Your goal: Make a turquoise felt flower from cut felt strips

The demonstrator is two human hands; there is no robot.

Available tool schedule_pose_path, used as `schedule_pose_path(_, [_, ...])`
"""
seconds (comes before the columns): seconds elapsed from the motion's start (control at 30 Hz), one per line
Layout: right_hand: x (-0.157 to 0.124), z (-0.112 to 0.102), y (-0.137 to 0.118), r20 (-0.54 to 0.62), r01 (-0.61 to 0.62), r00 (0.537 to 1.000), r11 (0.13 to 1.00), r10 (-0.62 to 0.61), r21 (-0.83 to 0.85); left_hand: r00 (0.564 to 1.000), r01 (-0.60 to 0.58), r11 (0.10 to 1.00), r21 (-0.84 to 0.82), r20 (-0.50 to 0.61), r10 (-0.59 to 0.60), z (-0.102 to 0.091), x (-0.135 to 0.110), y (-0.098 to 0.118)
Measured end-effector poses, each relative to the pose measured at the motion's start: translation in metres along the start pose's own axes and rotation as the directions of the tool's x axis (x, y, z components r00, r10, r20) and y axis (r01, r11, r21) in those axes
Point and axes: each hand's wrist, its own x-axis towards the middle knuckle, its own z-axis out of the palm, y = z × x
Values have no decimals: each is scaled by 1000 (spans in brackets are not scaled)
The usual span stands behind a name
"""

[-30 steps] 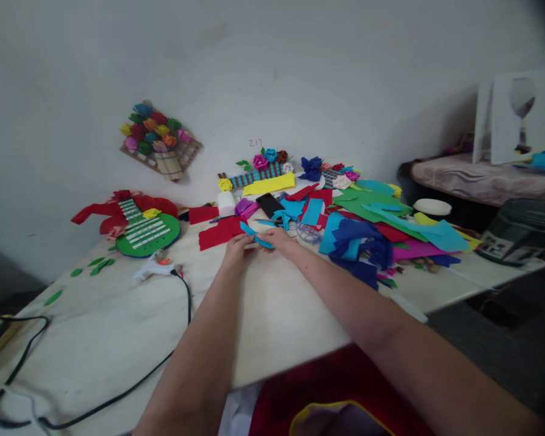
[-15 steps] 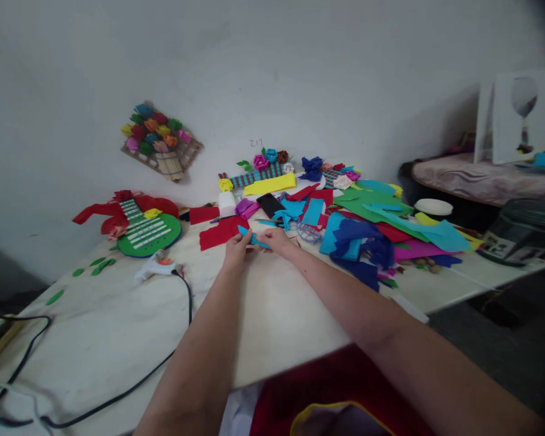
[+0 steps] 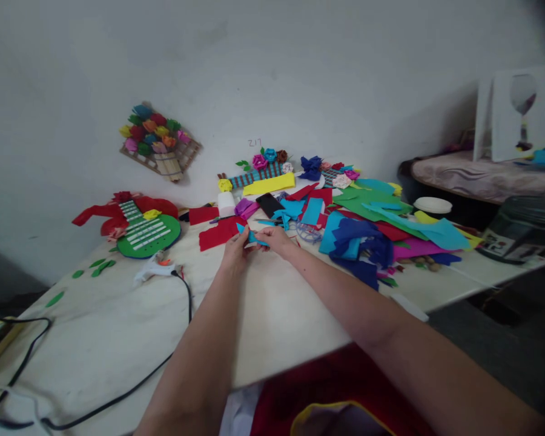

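Both of my hands meet over the far middle of the pale table (image 3: 263, 315). My left hand (image 3: 235, 250) and my right hand (image 3: 275, 240) pinch the two ends of a small folded strip of light blue paper (image 3: 251, 236), held just above the tabletop. A red paper sheet (image 3: 218, 233) lies directly behind my left hand. Just beyond my right hand, scissors (image 3: 272, 223) rest among light blue scraps.
A heap of coloured paper sheets (image 3: 381, 227) covers the right of the table. A glue gun (image 3: 154, 267) with a black cable (image 3: 118, 393) lies left. A green and red paper craft (image 3: 140, 227), finished paper flowers (image 3: 263, 169) and a wall bouquet (image 3: 158, 139) stand behind.
The blue strip has been drawn in and folded shorter between my fingers; both hands shifted slightly toward each other. Everything else stays put.
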Motion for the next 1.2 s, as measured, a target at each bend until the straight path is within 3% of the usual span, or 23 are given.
schedule_pose_path(0.17, [1,2,-1,-67,1,998,1000,-1,2,1000,-2,1000,13,31,2,-3,0,-3])
schedule_pose_path(0.33, [0,2,-3,-63,5,998,1000,-3,31,998,-44,999,19,-33,45,-7,2,-4])
schedule_pose_path(0.47, [4,0,3,-163,9,987,1000,-11,-13,997,-36,999,25,-62,38,-7,2,-3])
schedule_pose_path(0.73, [20,-5,27,-272,166,932,948,-241,-271,997,-29,992,126,-73,38,-6,2,-2])
schedule_pose_path(0.93, [25,-5,35,-278,158,929,942,-243,-298,997,-34,990,135,-63,43,-7,2,-3])
schedule_pose_path(1.2, [19,-5,25,-286,100,943,965,-169,-241,998,-34,988,147,-42,41,-6,3,-3])
